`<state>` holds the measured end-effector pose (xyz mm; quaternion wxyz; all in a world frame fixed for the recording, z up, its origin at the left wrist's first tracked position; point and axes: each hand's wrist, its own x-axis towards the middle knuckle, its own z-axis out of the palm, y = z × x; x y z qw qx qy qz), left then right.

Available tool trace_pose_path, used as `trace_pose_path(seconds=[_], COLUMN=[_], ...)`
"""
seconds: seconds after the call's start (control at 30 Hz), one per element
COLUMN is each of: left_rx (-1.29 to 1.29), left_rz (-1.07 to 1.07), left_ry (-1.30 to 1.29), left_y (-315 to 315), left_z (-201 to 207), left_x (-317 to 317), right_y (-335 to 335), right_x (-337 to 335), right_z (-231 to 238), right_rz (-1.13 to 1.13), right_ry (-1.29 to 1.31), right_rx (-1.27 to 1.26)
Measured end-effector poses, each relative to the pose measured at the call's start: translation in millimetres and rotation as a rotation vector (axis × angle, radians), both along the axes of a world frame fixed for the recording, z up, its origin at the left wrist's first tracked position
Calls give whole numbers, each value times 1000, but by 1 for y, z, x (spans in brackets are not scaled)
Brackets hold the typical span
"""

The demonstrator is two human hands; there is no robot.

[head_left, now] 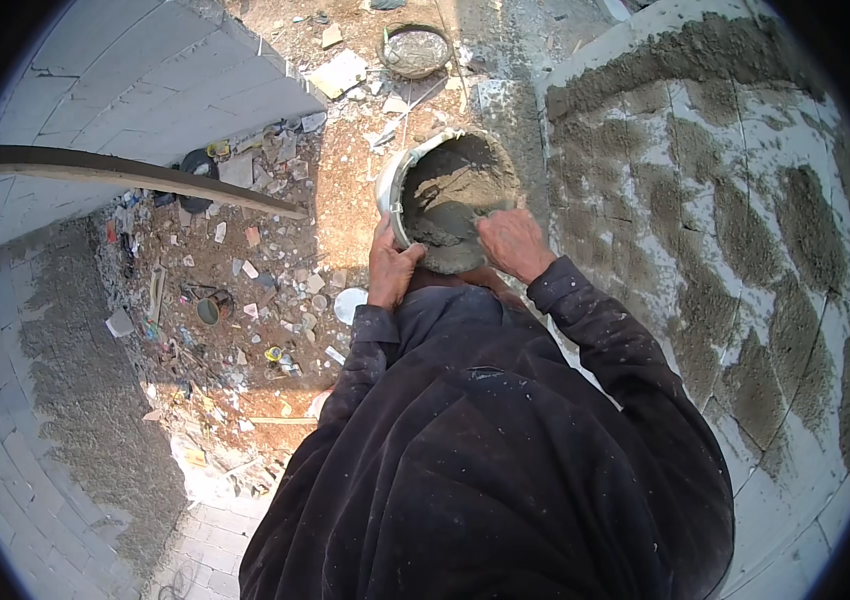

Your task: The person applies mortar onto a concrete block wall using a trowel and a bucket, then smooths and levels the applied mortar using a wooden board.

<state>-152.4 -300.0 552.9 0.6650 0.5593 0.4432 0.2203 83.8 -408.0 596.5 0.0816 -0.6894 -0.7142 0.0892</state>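
Observation:
A white bucket [388,190] of wet grey mortar [455,183] is in front of my body, its mouth tilted up toward me. My left hand [392,265] grips the bucket's near left rim, thumb over the edge. At the right side of the opening, my right hand [517,244] is closed in a fist around what looks like a trowel. Its handle is hidden by the fingers, and its mortar-coated blade blends into the mix. To my right, a block wall [760,325] carries rough diagonal smears of mortar, with a thick band [675,65] along the far edge.
A wooden pole [215,190] slants in from the left above rubble-strewn ground [275,255]. A small dirty bucket [213,308] and a white round lid [350,305] lie there. Farther ahead is a round basin [415,50]. Block walls [155,75] stand at the left, one partly plastered [95,390].

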Motion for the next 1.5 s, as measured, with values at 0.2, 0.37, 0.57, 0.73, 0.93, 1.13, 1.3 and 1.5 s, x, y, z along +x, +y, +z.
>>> trace_pose_path(seconds=[0.2,0.37,0.57,0.73,0.93,1.13,1.3,1.5], left_rx=[59,-160,-20,-215,-203,-150,-76,-103], left_rz=[22,31,42,105,95,117,43,121], left_ry=[70,-23,86,-6,-35,59,45,4], left_y=[5,9,11,13,13,16,23,22], left_z=[-8,1,-13,-2,13,-2,4,9], left_x=[-12,-21,-23,-31,-19,-53,-37,-40], right_y=[8,6,2,18,29,32,41,47], right_x=[22,8,8,-24,-18,-5,-28,-41], right_z=[4,-3,0,-9,-29,19,1,-6], right_rz=[-131,27,-58,-154,-47,27,-42,-12], right_ry=[22,77,90,61,57,184,71,16], right_rx=[-174,-58,-31,-157,-7,27,-126,-102])
